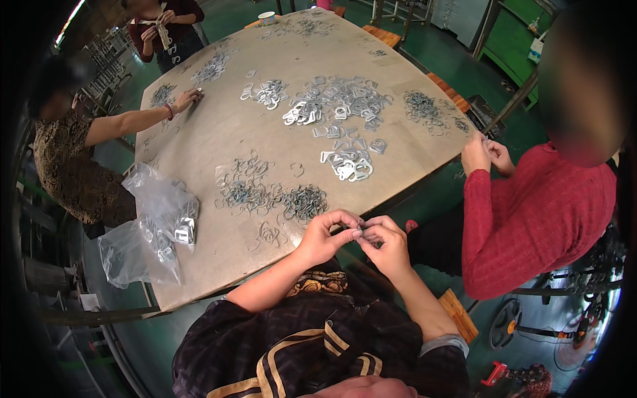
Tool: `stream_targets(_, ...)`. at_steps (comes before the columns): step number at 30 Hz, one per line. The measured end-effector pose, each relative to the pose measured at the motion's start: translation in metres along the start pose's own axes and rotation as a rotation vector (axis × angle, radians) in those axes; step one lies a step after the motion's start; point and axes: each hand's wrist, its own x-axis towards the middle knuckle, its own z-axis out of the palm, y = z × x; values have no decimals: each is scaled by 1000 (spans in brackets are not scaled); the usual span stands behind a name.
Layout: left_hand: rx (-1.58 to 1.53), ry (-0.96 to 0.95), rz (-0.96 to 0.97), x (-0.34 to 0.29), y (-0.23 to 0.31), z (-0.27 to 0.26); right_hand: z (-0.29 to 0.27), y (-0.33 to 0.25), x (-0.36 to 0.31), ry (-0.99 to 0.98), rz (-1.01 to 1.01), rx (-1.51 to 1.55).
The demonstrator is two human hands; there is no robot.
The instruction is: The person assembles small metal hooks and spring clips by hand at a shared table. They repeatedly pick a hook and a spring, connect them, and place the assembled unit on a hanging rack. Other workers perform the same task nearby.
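Observation:
My left hand (330,239) and my right hand (386,248) meet just past the table's near edge, their thumbs and fingertips pinched together. Something small and dark shows between the fingertips, too small and covered to name. Close beyond my left hand lies a dense heap of thin, dark wire rings or clips (305,201). A looser spread of similar wire pieces (242,191) lies to its left. Flat silver metal buckles with openings (350,166) form a small group farther off, below a larger pile of buckles (352,99).
A clear plastic bag (146,229) holding silver buckles rests at the table's left edge (199,285). Left, a co-worker's hand (187,99) reaches over the table. A co-worker in red (531,219) sits close on my right; another stands far left. Wooden stools (456,315) surround the table.

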Motion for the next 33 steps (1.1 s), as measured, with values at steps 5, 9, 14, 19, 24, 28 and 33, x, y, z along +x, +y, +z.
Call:
stream_targets(5, 72, -54, 29, -11, 6, 3, -17, 34, 15, 86, 28, 149)
stream_targets(9, 144, -119, 64, -15, 8, 8, -6, 68, 51, 141, 134, -215)
stream_targets(14, 180, -107, 69, -25, 6, 12, 26, 115, 98, 153, -84, -708)
stream_targets(19, 140, -113, 30, -30, 9, 13, 21, 124, 113, 101, -229, -832)
stream_targets(24, 171, -31, 31, -30, -1, 11, 13, 102, 105, 244, -176, -495)
stream_targets(28, 196, 18, 16, -26, -3, 10, 9, 47, 66, 56, 107, 79)
stream_targets(33, 300, 116, 72, -24, -6, 13, 0, 4, 34, -49, -7, -18)
